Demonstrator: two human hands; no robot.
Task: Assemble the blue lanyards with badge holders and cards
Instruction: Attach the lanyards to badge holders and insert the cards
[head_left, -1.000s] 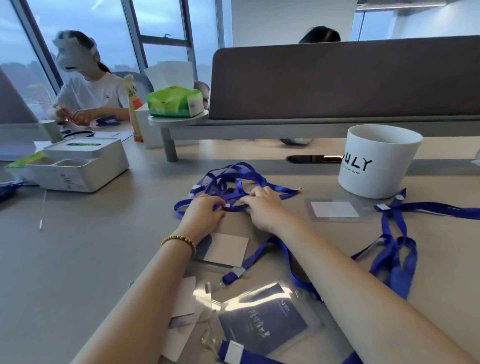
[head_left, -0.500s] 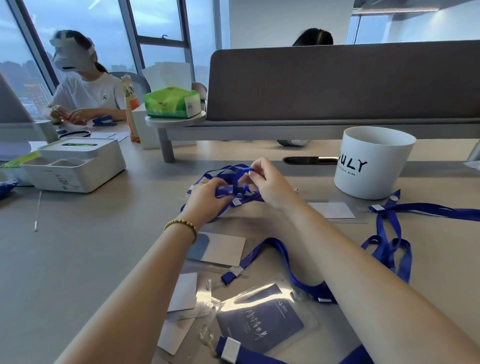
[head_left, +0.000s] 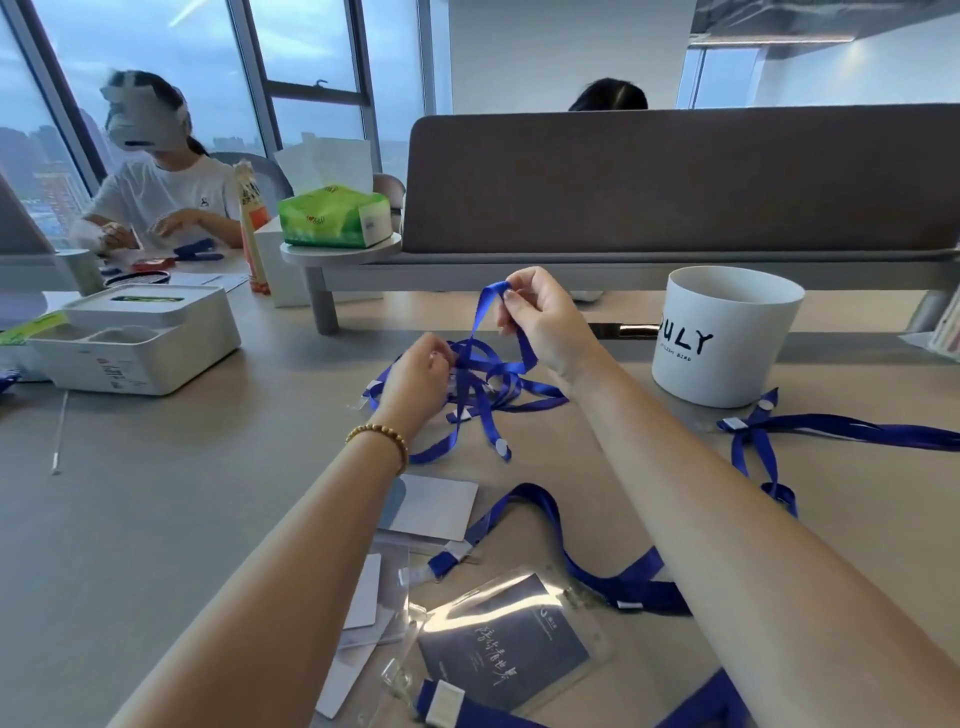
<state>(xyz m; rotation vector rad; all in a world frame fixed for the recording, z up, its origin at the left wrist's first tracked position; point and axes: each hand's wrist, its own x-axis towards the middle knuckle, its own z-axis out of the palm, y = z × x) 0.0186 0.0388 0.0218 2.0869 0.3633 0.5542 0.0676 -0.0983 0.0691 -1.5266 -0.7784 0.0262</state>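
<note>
Blue lanyard tangle (head_left: 485, 384) mid-table: I see right hand (head_left: 545, 327) pinching one loop up, left hand (head_left: 418, 376) gripping the knot, one filled badge holder (head_left: 506, 647) near me, loose cards (head_left: 434, 506) and lanyards remain, so I judge early.

1. One tangle of blue lanyards (head_left: 483, 374) at centre frame; its strands cannot be counted.
2. Two more lanyards: one (head_left: 597, 566) at lower centre, one (head_left: 841, 431) at right.
3. One filled badge holder (head_left: 504, 644) at the bottom.
4. Three white cards (head_left: 436, 506) at lower centre.
5. One white pot (head_left: 727, 335) at right.
6. One green tissue pack (head_left: 332, 215) at upper left.
7. Two white boxes (head_left: 135, 338) at left.
</note>
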